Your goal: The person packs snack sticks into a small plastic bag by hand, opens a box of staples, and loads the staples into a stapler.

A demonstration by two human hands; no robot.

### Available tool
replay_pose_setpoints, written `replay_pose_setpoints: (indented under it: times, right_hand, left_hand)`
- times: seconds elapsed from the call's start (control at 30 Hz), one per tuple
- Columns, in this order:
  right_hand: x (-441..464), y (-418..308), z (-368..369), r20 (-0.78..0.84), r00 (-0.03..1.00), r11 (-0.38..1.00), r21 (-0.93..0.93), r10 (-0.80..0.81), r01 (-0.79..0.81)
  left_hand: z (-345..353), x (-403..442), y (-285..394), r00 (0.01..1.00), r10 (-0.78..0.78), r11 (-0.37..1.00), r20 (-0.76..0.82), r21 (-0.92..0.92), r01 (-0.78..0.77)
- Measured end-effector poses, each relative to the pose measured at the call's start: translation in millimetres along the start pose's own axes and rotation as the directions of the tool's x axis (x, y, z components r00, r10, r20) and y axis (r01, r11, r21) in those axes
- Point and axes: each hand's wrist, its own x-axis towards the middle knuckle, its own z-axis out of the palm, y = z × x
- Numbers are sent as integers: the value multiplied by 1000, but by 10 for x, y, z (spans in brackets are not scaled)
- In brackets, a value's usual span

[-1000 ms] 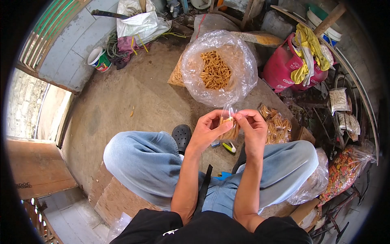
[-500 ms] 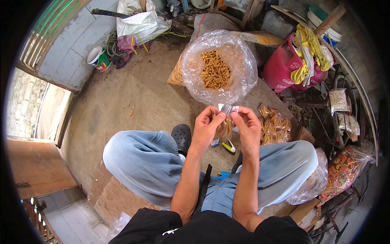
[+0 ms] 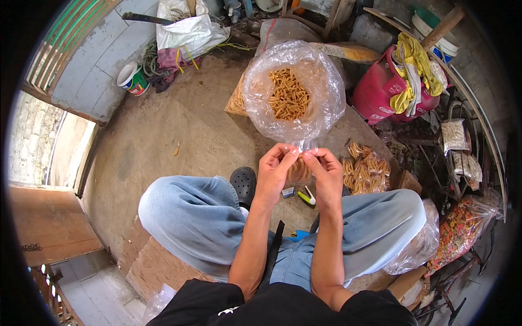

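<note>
Between my hands hangs a small clear plastic bag (image 3: 298, 173) with brown stick snacks inside. My left hand (image 3: 276, 169) pinches one side of its top, and my right hand (image 3: 325, 173) pinches the other, thumbs close together. Just beyond is a large clear plastic bag (image 3: 255, 117), its mouth wide, holding many loose stick snacks (image 3: 290, 95). Below my hands, a green and white stapler (image 3: 308, 198) and a small blue box (image 3: 288, 192) lie on the floor. Several filled snack packets (image 3: 370, 171) are heaped to the right of my right hand.
A red gas cylinder (image 3: 375, 92) with yellow cloth (image 3: 403, 98) stands at the right. Lower right is a bag of colourful contents (image 3: 462, 231). A white bucket (image 3: 132, 79) and a white sack (image 3: 190, 33) are at the upper left. My dark clog (image 3: 242, 183) rests on the floor.
My hands have drawn closer together, the right one moving left, and the small bag's top is gathered between the thumbs. The stapler and blue box stay in place.
</note>
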Motion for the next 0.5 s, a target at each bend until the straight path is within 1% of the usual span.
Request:
replay_pose_setpoints:
  times: [0.03,0.1,0.13,0.2,0.3,0.33,0.4,0.5]
  right_hand:
    - [2,-2,3,0,1000,1000,0,0,0]
    - [8,-15,17,0,1000,1000,3,-22,22]
    - [-2,-40,29,1,1000,1000,3,-22,22]
    - [-32,-104,57,55,998,999,-35,30,-28]
    - [-1,-17,-20,70,997,996,-85,17,-11]
    - [0,-9,-29,70,997,996,-85,17,-11]
    - [0,-7,-33,66,998,1000,-19,17,-16]
    - [5,-10,-40,59,998,1000,-15,20,-19]
  left_hand:
    - [11,-3,6,1000,0,1000,0,0,0]
    - [40,-11,25,999,28,996,-38,83,-25]
    - [53,-14,29,999,29,996,-38,82,-25]
    - [73,-18,33,997,25,996,-69,90,-18]
    - [79,-20,36,995,55,989,-87,143,-43]
    - [71,-21,31,995,56,989,-87,143,-43]
    - [43,-21,9,994,55,987,-99,153,-39]
    - [35,-18,3,993,60,988,-102,148,-44]
